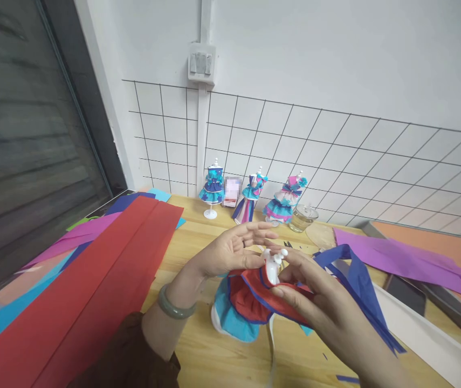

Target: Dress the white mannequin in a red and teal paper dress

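Right hand point(322, 288) pinching red ruffle point(247, 297) at white mannequin point(272, 270) — left hand point(227, 249) alongside, curved.

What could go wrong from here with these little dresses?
The red ruffled layer with blue edging, pinched by the right hand at the small white mannequin, could crease or pull askew. The thin white strip trailing below might catch. Behind, the clear glass cup close beside the pink-and-blue tiered dress could tip and, if it holds liquid, wet it.
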The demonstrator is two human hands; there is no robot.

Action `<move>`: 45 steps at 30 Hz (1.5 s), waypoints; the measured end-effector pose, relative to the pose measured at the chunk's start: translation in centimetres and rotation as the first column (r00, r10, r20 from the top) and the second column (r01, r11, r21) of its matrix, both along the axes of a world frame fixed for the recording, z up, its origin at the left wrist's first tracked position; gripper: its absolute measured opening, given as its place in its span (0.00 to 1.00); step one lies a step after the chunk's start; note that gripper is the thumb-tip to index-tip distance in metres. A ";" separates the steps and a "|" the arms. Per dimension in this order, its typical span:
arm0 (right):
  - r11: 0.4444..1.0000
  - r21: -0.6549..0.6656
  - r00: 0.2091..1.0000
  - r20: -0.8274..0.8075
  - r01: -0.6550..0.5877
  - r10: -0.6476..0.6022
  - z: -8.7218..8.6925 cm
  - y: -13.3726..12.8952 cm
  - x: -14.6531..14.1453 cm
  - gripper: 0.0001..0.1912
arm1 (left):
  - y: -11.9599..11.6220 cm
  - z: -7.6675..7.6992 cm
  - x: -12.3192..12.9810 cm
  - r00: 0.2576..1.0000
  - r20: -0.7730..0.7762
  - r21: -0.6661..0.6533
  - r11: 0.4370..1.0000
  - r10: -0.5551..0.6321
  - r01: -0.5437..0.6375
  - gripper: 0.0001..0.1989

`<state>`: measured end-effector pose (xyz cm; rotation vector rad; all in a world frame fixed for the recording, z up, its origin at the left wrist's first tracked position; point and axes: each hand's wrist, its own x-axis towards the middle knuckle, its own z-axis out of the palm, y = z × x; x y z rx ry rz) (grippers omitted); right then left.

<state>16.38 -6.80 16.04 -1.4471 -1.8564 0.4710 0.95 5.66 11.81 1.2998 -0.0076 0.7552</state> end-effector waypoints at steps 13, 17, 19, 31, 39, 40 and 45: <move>0.968 -0.068 0.957 -0.148 0.243 -0.251 -2.7 0.9 2.3 0.22 | -1.4 1.8 -0.2 0.863 0.052 0.805 0.490 0.502 -0.334 0.12; 0.958 -0.111 0.944 -0.174 0.264 -0.281 -2.7 1.1 2.4 0.24 | -1.5 1.5 0.4 0.823 0.084 0.886 0.336 0.561 -0.320 0.08; 0.953 -0.106 0.941 -0.160 0.283 -0.298 -2.8 1.1 2.5 0.23 | -1.3 1.3 0.5 0.817 0.103 0.908 0.282 0.568 -0.311 0.09; 0.949 -0.140 0.932 -0.197 0.282 -0.306 -2.9 1.4 2.3 0.25 | -1.1 1.1 0.1 0.813 -0.042 0.939 0.301 0.580 -0.166 0.09; 0.963 -0.102 0.931 -0.250 0.248 -0.266 -3.1 1.4 2.2 0.24 | -1.1 2.0 -0.9 0.833 -0.110 0.849 0.487 0.542 -0.205 0.04; 0.966 -0.092 0.933 -0.250 0.243 -0.258 -3.1 1.4 2.2 0.24 | -1.2 2.1 -0.9 0.822 -0.092 0.835 0.493 0.561 -0.243 0.03; 0.972 -0.068 0.953 -0.191 0.227 -0.236 -2.8 1.4 1.8 0.24 | -1.8 2.2 -0.3 0.792 -0.081 0.796 0.518 0.605 -0.314 0.10</move>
